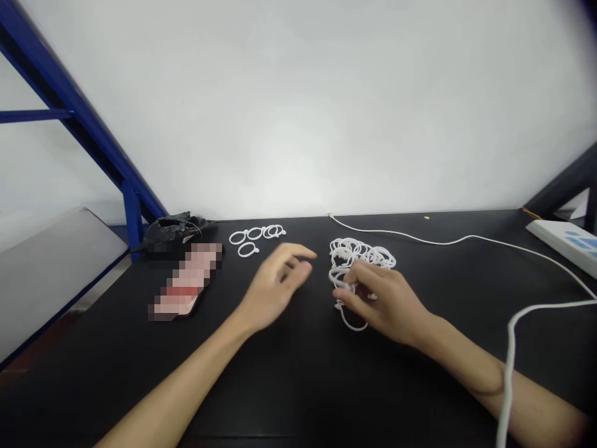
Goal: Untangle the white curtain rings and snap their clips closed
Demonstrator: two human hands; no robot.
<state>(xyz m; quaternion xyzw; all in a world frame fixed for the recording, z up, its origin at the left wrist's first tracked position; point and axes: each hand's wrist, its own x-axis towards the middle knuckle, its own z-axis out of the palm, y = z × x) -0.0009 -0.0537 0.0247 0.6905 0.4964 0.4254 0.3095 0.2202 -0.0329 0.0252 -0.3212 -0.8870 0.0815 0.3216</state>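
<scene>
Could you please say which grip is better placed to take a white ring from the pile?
Right, most likely: the right grip is at the white ring pile, while the left grip hangs apart from it, empty.

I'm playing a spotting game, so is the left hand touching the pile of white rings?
Apart. The head view shows a strip of black table between the left hand and the pile of white rings.

Right fingers (368,275) pinched (left fingers (297,274) parted).

The right hand (389,303) pinches white rings (339,284) by a pile (357,250); the left hand (276,283) hovers nearby.
</scene>
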